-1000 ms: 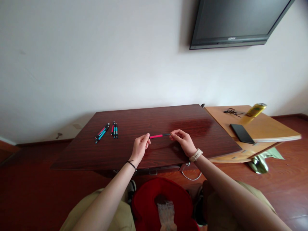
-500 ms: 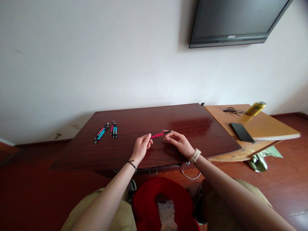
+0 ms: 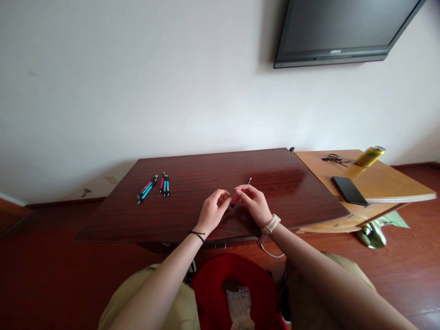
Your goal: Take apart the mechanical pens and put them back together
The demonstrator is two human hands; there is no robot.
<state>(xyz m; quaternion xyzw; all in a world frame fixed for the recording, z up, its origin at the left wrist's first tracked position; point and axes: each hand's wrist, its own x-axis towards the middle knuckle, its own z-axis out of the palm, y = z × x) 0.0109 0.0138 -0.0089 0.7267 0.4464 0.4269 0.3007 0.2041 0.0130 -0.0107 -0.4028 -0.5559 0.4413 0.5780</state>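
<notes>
My right hand (image 3: 255, 203) pinches a slim pink-and-black pen (image 3: 235, 200) between thumb and fingers, above the dark wooden table (image 3: 199, 174). The pen slants, its lower black end toward me and its upper end pointing away past my fingers. Just left of it, my left hand (image 3: 213, 211) is open, with fingers curved and thumb apart; I see nothing held in it. Two groups of pens lie at the table's left: a crossed bundle of blue and pink ones (image 3: 147, 189) and a neater row (image 3: 165, 185) beside it.
A lighter wooden table (image 3: 395, 183) adjoins on the right, bearing a black phone (image 3: 349, 190), a dark cable (image 3: 335, 159) and a yellow can (image 3: 370, 156). Below me is a red stool seat (image 3: 206, 284) with a clear plastic bag (image 3: 239, 302). A television (image 3: 333, 32) hangs on the wall.
My left hand has let go of the pen's near end. The pen has swung from nearly level to a steeper slant in my right hand, and the hands have drawn closer together.
</notes>
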